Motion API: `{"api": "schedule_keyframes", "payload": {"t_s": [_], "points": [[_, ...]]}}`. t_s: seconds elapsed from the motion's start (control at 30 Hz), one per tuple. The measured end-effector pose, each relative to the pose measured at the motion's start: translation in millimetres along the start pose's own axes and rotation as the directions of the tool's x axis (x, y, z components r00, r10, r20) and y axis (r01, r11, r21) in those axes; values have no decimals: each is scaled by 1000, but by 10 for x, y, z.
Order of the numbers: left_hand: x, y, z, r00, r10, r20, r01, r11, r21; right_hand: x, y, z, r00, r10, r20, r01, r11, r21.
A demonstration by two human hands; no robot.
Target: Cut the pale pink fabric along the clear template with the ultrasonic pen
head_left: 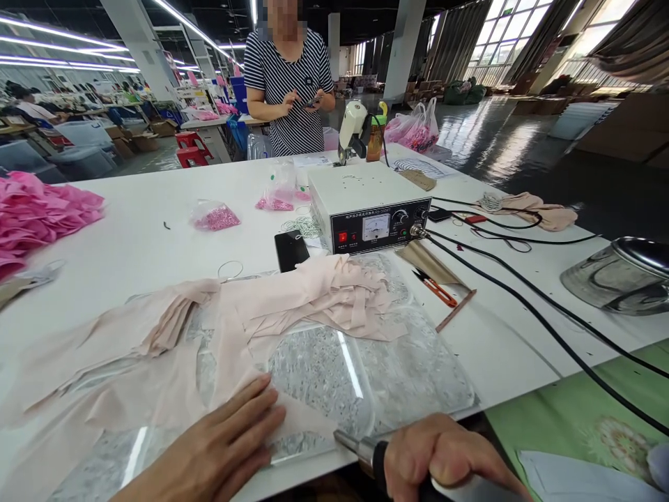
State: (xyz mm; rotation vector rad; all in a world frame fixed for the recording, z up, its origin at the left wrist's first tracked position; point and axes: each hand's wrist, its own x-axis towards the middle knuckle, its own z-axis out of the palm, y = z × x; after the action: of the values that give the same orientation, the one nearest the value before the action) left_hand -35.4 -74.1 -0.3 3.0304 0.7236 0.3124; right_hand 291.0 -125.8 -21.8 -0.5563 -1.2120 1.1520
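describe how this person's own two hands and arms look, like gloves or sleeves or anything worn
The left hand and right hand are both bare, with no gloves. No ring shows on the visible fingers, and no watch or bracelet can be seen. No sleeve or cuff shows either; the picture edge cuts off the arms, so anything worn higher up can't be told.
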Motion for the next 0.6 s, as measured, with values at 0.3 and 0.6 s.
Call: {"api": "schedule_keyframes", "payload": {"t_s": [0.3, 0.6], "points": [[48, -129, -47, 999, 42, 8, -43, 998, 38, -17, 8, 57, 998, -56, 39, 54, 998, 38], [190, 70, 169, 973, -44, -228, 93, 973, 211, -81, 222, 461, 951, -212, -224, 242, 964, 115]]}}
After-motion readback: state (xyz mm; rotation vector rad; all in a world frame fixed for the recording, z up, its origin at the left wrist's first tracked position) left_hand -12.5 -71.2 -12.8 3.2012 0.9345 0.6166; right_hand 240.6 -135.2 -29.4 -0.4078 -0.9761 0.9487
